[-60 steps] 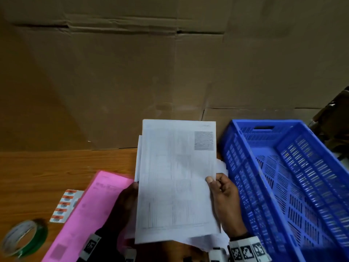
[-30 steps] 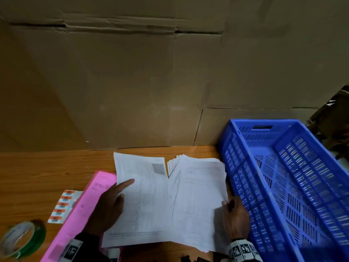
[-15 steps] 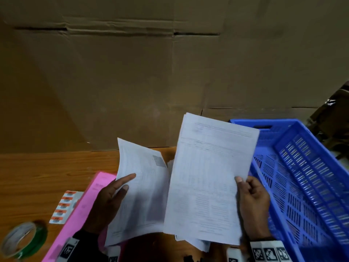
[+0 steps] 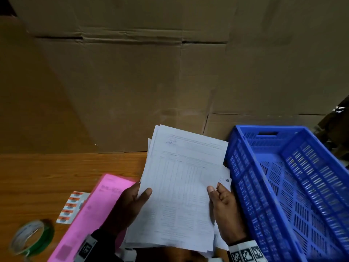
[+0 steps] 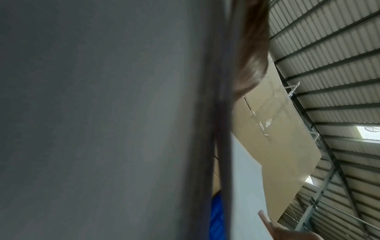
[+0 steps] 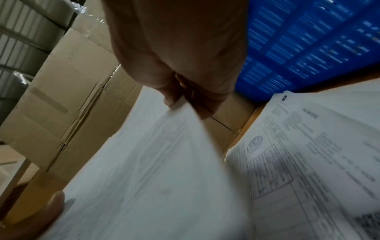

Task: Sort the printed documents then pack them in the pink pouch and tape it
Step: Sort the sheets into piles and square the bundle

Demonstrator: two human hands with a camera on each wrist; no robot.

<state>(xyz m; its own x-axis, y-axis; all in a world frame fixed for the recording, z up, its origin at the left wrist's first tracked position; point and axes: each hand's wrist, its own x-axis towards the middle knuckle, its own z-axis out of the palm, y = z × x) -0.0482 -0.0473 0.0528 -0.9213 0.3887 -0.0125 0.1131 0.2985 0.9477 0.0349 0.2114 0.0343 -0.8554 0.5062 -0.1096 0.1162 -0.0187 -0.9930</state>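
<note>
The documents are held raised above the table's near edge, gripped by the left hand at one side and pinched by the right hand at the other. The pouch lies flat at the near edge, left of the documents, with the tape near the near-left corner. More sheets lie beneath, beside the crate.

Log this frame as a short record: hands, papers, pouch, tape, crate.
left hand: grips papers' left edge
right hand: pinches papers' right edge
papers: stack held up off the table, more sheets lying underneath
pouch: pink, flat on table, left of papers
tape: green roll, left of pouch
crate: blue, right of papers, nothing visible inside
</note>
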